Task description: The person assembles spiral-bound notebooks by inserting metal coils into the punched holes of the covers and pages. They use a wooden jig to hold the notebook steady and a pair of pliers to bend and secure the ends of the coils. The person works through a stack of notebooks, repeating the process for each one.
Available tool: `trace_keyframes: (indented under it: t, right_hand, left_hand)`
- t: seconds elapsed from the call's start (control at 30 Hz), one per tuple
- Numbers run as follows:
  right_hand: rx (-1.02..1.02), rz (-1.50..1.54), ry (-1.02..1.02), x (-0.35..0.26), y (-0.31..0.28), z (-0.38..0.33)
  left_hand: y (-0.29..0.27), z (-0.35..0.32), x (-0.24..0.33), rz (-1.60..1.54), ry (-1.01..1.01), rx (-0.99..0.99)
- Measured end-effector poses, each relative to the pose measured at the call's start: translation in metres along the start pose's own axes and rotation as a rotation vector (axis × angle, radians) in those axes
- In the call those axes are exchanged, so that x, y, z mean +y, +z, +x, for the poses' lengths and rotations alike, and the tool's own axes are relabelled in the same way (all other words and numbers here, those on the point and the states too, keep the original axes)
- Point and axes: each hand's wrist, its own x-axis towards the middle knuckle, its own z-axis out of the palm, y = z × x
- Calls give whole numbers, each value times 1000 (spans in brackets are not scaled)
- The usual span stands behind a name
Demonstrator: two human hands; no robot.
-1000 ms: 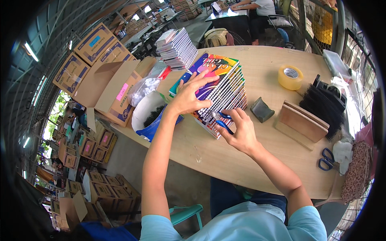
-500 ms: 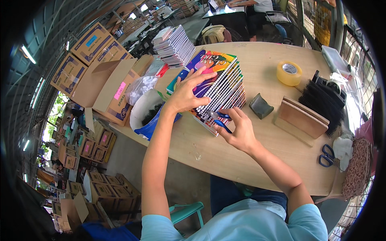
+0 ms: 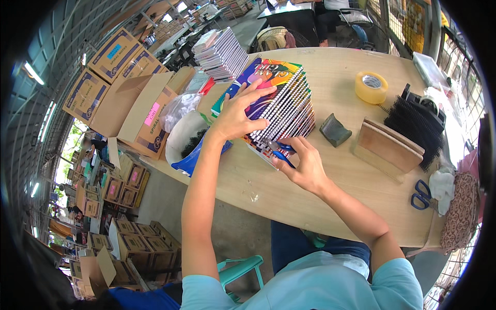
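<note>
A stack of spiral notebooks (image 3: 281, 98) with colourful covers stands on the table in front of me, its coil edges facing right and toward me. My left hand (image 3: 238, 114) lies on the top cover with its fingers spread, the thumb by the coils. In my right hand (image 3: 306, 164) is a pair of blue-handled pliers (image 3: 280, 150), whose jaws reach the coil ends at the near lower corner of the stack. Just what the jaws touch is too small to make out.
Left of the stack are a blue-and-white container (image 3: 181, 147) with black bits and an open carton (image 3: 142, 116). A second notebook stack (image 3: 221, 56) stands behind. To the right lie a tape roll (image 3: 371, 88), a dark curved block (image 3: 335, 130), a wooden holder (image 3: 387, 150), black coils (image 3: 413, 126) and scissors (image 3: 421, 195).
The view has shifted slightly. Both hands stay at the stack, and the pliers remain at its near lower corner with hardly any movement.
</note>
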Motion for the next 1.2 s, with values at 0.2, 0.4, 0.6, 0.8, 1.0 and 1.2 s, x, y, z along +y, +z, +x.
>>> trace_keyframes:
  t: [0.2,0.4,0.6,0.8,1.0,1.2]
  right_hand:
    - [68,-316,-171,-1,0,-1]
    - [-392,813,685,10,-5,13]
    - [26,-84,-87,11,-3,-1]
    - [-80,13,72,17,2,-1]
    - [-200,408,325,28,2,4]
    - [62,-269,-188,14,2,-11]
  left_hand:
    - [1,1,-1,-26,-6,-9]
    - [0,0,-2,-14,0,-11]
    - [-1,0,1,-24,-18,-9]
    - [0,-1,0,-6,-20,-14]
    - [3,1,-1,2,-13,1]
    - [1,-1,-2,11,-12,3]
